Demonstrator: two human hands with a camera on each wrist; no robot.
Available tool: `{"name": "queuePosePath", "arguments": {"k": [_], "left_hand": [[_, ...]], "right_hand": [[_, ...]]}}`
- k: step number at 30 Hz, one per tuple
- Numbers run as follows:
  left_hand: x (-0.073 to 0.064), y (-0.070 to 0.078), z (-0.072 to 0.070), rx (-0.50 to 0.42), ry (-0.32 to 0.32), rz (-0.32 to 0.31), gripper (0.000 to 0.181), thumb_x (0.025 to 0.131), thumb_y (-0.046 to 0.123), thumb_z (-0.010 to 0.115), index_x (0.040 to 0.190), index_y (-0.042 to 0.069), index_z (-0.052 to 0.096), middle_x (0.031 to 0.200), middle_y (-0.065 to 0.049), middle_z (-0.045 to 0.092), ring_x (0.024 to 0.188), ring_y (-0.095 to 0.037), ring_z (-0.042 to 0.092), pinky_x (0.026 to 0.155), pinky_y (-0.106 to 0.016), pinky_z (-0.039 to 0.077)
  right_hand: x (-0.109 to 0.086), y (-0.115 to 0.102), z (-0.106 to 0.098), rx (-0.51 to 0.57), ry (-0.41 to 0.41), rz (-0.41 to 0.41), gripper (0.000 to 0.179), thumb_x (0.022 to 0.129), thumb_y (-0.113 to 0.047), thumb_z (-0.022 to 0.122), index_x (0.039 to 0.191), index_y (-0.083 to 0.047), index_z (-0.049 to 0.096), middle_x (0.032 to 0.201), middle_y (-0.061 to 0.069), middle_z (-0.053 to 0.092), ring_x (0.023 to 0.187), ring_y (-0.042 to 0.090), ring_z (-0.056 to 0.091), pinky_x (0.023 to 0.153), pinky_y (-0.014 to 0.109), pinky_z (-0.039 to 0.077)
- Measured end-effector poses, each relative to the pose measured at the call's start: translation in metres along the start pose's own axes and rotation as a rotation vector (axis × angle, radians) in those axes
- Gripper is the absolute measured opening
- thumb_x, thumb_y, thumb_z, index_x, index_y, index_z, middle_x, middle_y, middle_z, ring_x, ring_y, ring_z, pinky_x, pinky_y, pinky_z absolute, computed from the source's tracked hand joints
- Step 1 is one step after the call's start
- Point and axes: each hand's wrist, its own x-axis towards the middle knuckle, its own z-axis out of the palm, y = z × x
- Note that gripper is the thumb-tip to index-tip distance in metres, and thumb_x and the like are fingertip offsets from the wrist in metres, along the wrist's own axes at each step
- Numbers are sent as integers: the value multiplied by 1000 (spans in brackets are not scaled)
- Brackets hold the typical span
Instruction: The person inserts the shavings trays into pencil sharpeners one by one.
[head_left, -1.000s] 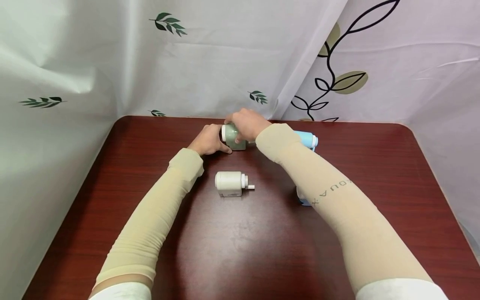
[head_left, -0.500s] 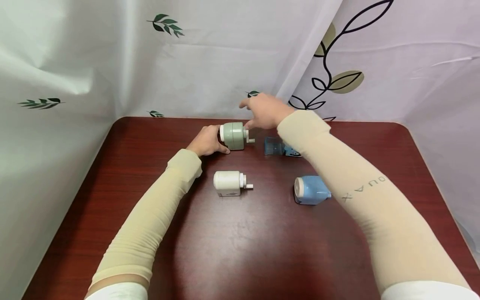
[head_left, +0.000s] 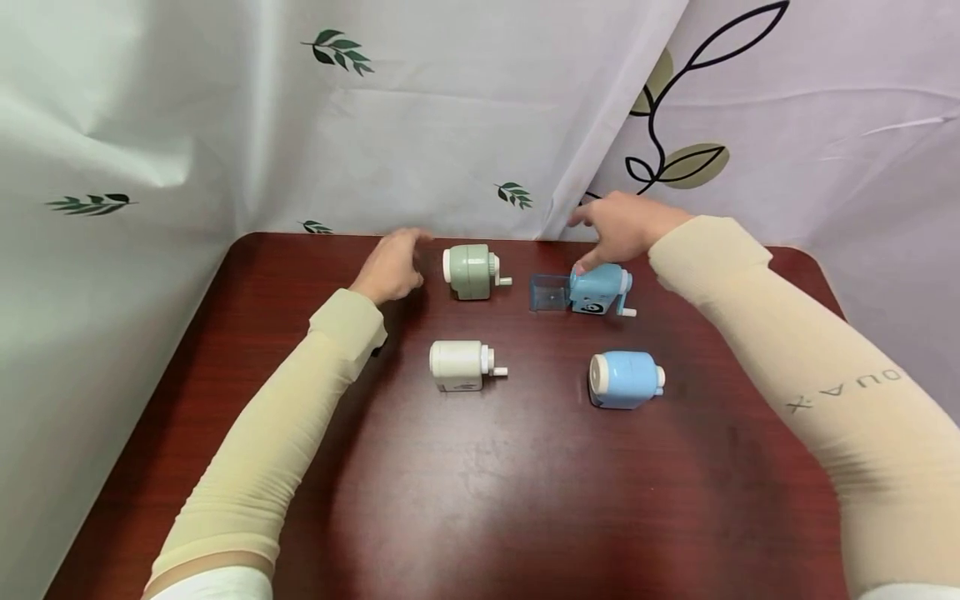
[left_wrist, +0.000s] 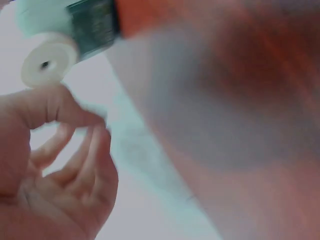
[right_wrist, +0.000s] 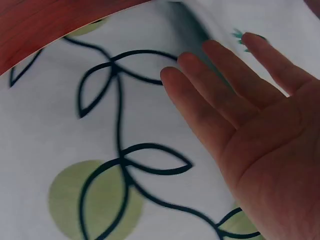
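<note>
In the head view my left hand [head_left: 387,265] is off to the left of a green crank pencil sharpener [head_left: 471,272], with a gap between them. Its fingers bend loosely around nothing; the left wrist view has the sharpener's pale round end [left_wrist: 49,60] just beyond the thumb. My right hand [head_left: 626,227] hovers over a blue-teal crank sharpener [head_left: 596,288] whose clear drawer [head_left: 550,292] sticks out to the left. The right thumb overlaps that sharpener's top; whether it touches cannot be told. Straight, spread fingers of the right hand [right_wrist: 260,120] appear in the right wrist view.
A white crank sharpener [head_left: 457,365] lies nearer on the dark red table [head_left: 495,500], in front of the green one. To its right is a light-blue sharpener [head_left: 628,379] with a pale end. A patterned white curtain [head_left: 405,150] hangs right behind the table's back edge.
My right hand has left the green sharpener and moved right, over the teal one. My left hand has let go of the green sharpener and drawn left. The sharpeners stay in place.
</note>
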Motion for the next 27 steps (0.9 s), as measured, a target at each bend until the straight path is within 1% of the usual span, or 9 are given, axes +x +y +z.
{"name": "queuePosePath", "arguments": {"k": [3,5,8,10,12,16,19,23,27], "left_hand": [[-4,14,-8,-12,147,-3,61,87,-10,57,145,8,50,143,-16,49,118,-32,52,91,-46,47],[-5,29,-13,-32,219,13,59,88,-9,55,144,10,52,145,-12,48,119,-30,53,90,-44,48],[-3,55,-19,-66,250,74,56,89,-6,56,142,11,54,141,-10,51,119,-27,54,92,-40,47],[1,72,-22,-85,212,130,55,89,-4,57,142,10,54,140,-9,53,118,-25,56,93,-38,47],[5,89,-21,-73,144,184,54,89,-1,58,142,8,54,141,-10,54,117,-24,58,93,-36,47],[15,122,-11,55,7,261,54,92,8,63,145,5,51,144,-10,53,125,-25,55,101,-35,45],[20,143,3,180,-74,278,51,94,13,65,143,3,52,142,-11,55,128,-26,53,103,-35,46],[25,158,25,330,-145,293,34,93,15,68,124,1,63,123,-11,65,113,-25,63,90,-36,54],[28,160,42,412,-221,289,14,91,11,70,104,6,69,106,-8,68,94,-22,66,78,-36,56]], "right_hand": [[-5,7,7,-3,-33,8,81,85,-35,81,147,2,44,143,31,49,126,46,51,101,56,44],[-8,10,12,-4,-42,12,84,83,-36,83,147,2,44,140,30,51,123,46,53,100,56,45],[-10,14,20,-11,-19,0,86,80,-33,85,147,3,44,132,29,58,116,44,57,97,54,47],[-11,17,25,-13,5,-13,87,79,-31,86,147,3,43,127,28,61,110,43,60,95,54,48],[-11,20,30,-5,28,-34,88,79,-28,87,147,3,41,125,28,61,108,42,61,94,54,48],[-11,23,40,11,52,-73,91,77,-26,88,149,2,39,122,27,64,104,40,63,92,53,49],[-11,25,46,15,71,-90,92,77,-27,88,149,1,40,123,25,65,104,40,64,92,53,50],[-12,25,48,16,93,-100,89,77,-25,88,148,1,42,127,25,63,108,41,63,93,54,49],[-13,24,49,15,100,-98,81,77,-25,88,143,1,48,122,23,65,105,38,63,91,52,49]]}}
